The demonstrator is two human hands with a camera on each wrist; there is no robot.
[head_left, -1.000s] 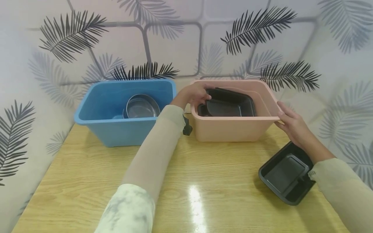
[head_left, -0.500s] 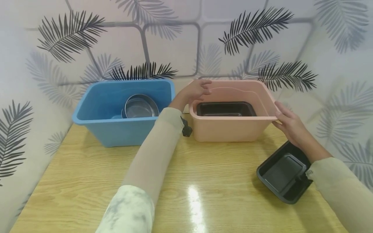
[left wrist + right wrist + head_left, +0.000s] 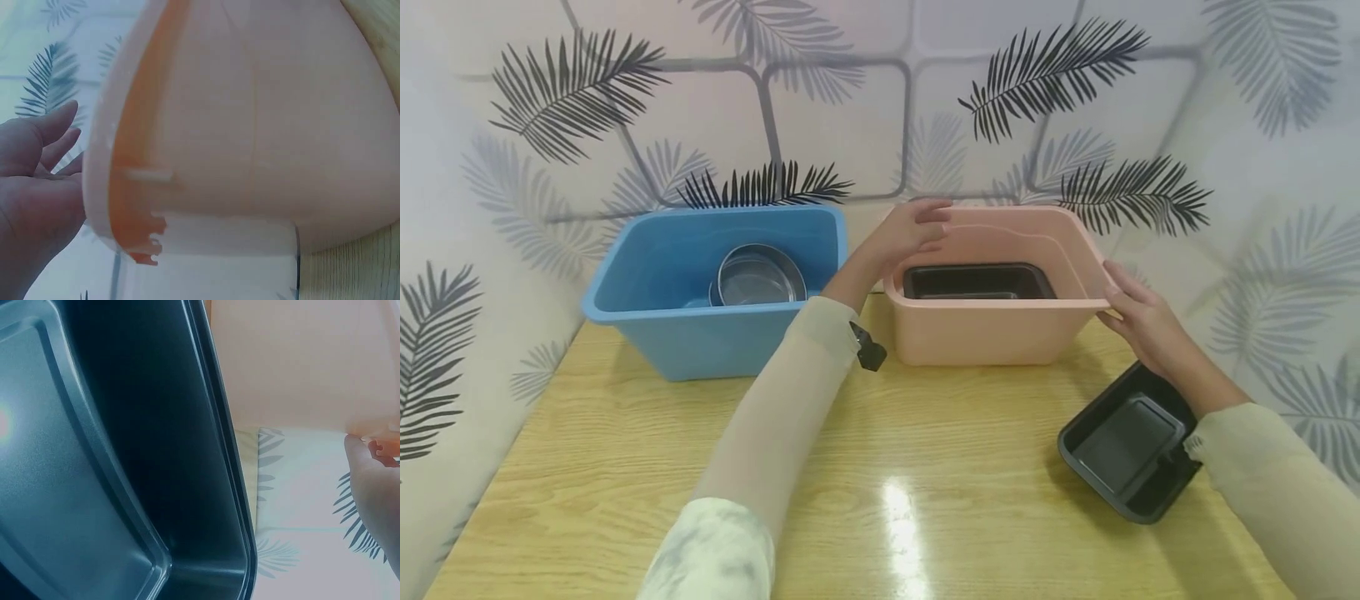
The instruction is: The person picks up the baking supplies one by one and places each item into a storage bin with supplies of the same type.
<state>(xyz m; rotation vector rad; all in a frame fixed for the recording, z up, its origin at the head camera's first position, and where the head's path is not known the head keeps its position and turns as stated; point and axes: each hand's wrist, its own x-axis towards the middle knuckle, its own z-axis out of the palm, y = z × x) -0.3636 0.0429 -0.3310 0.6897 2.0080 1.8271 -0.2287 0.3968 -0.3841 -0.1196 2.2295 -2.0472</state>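
Observation:
In the head view a pink plastic tub point(image 3: 992, 333) stands on the table, with a dark rectangular baking pan point(image 3: 981, 282) lying inside it. My left hand point(image 3: 910, 232) is over the tub's left rim with its fingers stretched out and nothing in them. The left wrist view puts that hand point(image 3: 37, 169) beside the rim, its palm and fingers uncurled. My right hand point(image 3: 1142, 317) grips the tub's right rim, and in the right wrist view its thumb point(image 3: 359, 450) lies against the tub's underside edge. A second dark baking pan point(image 3: 1123, 446) sits on the table below my right wrist, partly covered by it.
A blue plastic tub point(image 3: 715, 342) stands to the left, holding round metal tins point(image 3: 756, 279). Both tubs are close to the patterned wall point(image 3: 850, 125) behind the wooden table point(image 3: 775, 500).
My left hand has let go of the pan, which was tilted in the pink tub and now lies level lower down. That hand has lifted slightly. The right hand keeps its hold.

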